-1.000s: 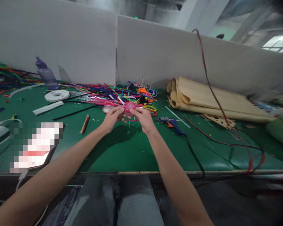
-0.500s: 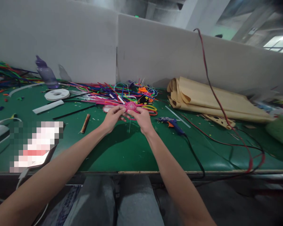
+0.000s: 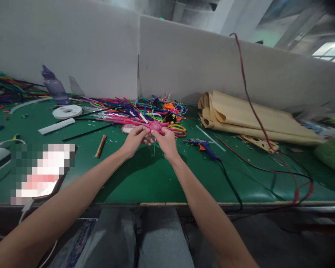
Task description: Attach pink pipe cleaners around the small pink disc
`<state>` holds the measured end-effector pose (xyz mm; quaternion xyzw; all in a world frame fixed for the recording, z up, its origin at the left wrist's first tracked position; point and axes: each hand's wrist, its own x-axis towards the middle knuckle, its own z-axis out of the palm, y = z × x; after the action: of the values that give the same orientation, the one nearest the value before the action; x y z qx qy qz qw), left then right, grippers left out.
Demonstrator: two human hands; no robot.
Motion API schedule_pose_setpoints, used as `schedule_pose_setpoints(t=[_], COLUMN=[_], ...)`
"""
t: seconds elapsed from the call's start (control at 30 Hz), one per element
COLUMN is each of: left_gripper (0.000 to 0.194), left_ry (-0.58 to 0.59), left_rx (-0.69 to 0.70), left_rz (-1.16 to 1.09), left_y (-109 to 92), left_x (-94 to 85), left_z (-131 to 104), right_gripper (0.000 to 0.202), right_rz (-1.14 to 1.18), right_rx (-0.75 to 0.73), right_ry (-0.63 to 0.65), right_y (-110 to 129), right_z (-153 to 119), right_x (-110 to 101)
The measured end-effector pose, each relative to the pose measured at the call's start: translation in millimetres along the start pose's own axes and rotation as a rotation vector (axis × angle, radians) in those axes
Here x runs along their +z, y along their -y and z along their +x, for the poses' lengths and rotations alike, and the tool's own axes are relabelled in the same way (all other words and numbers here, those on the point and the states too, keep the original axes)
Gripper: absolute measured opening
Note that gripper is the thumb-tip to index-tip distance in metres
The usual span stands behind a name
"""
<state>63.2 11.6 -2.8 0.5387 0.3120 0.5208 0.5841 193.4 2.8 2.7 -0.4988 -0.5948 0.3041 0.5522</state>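
Note:
A round pink coiled piece (image 3: pixel 155 127), perhaps wound from pipe cleaner, is held up between my two hands over the green table. Thin pale strands stick out above and below it. My left hand (image 3: pixel 136 140) pinches its left side, fingers curled. My right hand (image 3: pixel 166 143) grips its right side with thumb and fingers closed. Right behind lies a heap of coloured pipe cleaners (image 3: pixel 120 121), mostly pink near my hands, with yellow and orange loops (image 3: pixel 178 129) to the right.
A blue glue gun (image 3: pixel 203 146) with its cable lies right of my hands. Rolled brown paper (image 3: pixel 248 117) is behind it. To the left are a brown stick (image 3: pixel 101 146), a white ribbon spool (image 3: pixel 67 111), a purple bottle (image 3: pixel 55 85) and a blurred-out phone (image 3: pixel 44 175).
My hands stay nearly in place on the pink piece. The thin strands have shifted: fewer spread out above it, and one below hangs slightly lower.

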Motion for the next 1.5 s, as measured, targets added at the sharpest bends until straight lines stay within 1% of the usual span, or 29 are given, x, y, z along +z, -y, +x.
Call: schedule_pose_setpoints(t=[0.17, 0.27, 0.37, 0.5, 0.6, 0.83, 0.97, 1.1, 1.27, 1.37, 1.5], left_gripper=[0.020, 0.021, 0.021, 0.022, 0.022, 0.017, 0.014, 0.015, 0.018, 0.019, 0.019], left_ry=[0.027, 0.012, -0.003, -0.018, -0.023, 0.006, 0.017, 0.030, 0.007, -0.007, -0.015], left_rx=[-0.013, -0.011, -0.038, -0.048, -0.045, -0.039, -0.045, -0.038, -0.038, -0.041, -0.055], left_rz=[-0.008, 0.010, 0.045, 0.075, 0.073, -0.037, -0.032, 0.000, 0.028, 0.042, 0.067], left_y=[-0.5, -1.0, -1.4, -1.5, -1.3, -0.6, -2.7, -4.1, -4.2, -4.6, -5.5], left_x=[0.7, 0.3, -1.1, -2.7, -2.9, -2.9, -3.5, -3.2, -2.7, -3.3, -4.5], left_z=[-1.0, -1.3, -0.9, -0.1, 0.0, -0.7, -1.1, -1.8, -2.3, -1.9, -1.1], right_gripper=[0.019, 0.025, 0.031, 0.033, 0.033, 0.033, 0.031, 0.030, 0.031, 0.031, 0.033], right_rz=[0.150, 0.242, 0.278, 0.182, 0.138, 0.133, 0.161, 0.172, 0.152, 0.115, 0.049], right_rx=[0.142, 0.219, 0.249, 0.213, 0.188, 0.154, 0.168, 0.179, 0.171, 0.145, 0.067], right_ry=[0.107, 0.163, 0.166, 0.130, 0.148, 0.172, 0.166, 0.171, 0.181, 0.200, 0.201], right_y=[4.5, 7.5, 8.5, 6.6, 3.2, 0.9, 3.4, 3.8, 2.8, 2.8, 2.3], right_z=[2.2, 4.1, 5.8, 7.1, 7.8, 8.1, 7.5, 7.5, 7.0, 6.4, 6.4], right_x=[-4.2, -7.1, -9.0, -10.9, -12.0, -13.6, -14.1, -14.0, -14.0, -14.9, -15.8])
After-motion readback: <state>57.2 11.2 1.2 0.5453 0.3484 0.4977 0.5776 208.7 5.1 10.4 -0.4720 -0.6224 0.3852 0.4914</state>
